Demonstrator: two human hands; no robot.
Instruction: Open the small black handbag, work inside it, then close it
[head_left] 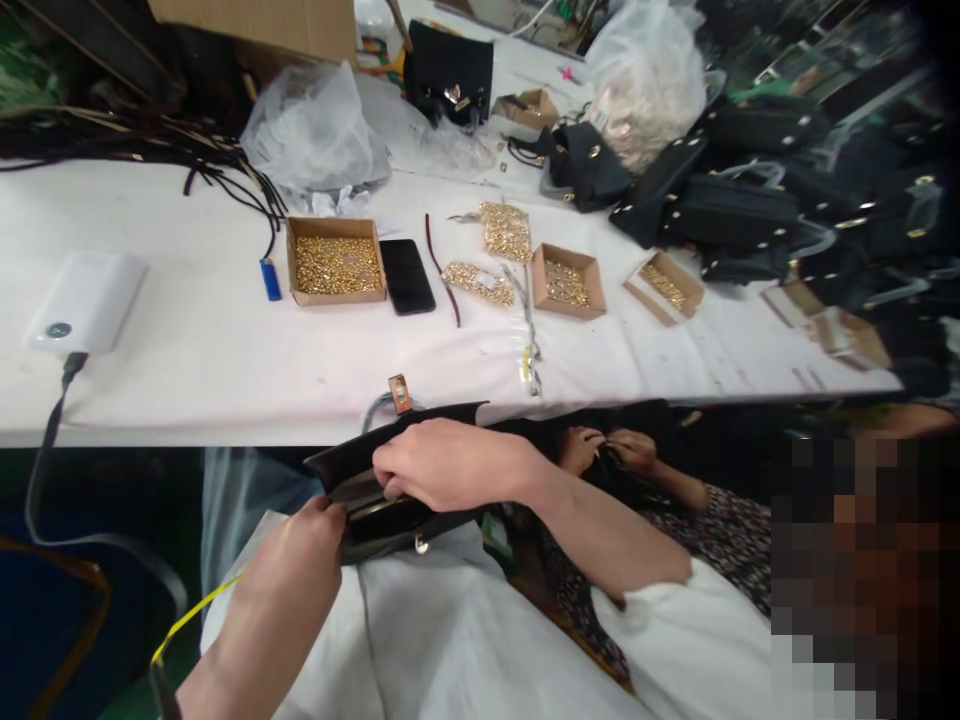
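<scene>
A black handbag [382,535] lies open on my lap below the table edge, its gold zipper showing inside and a gold clasp plate [400,393] standing at its far side. My left hand [307,550] grips the bag's near left edge, with fingers closed around it. My right hand [427,465] reaches over the opening; its fingers are curled at the inside of the bag, and what the fingertips hold is hidden.
On the white table [225,380] are a power bank [90,300], a blue lighter [270,280], a phone [407,276] and boxes of gold hardware [335,262]. Black bags [731,210] are piled at right. Another person's hands [607,450] work to my right.
</scene>
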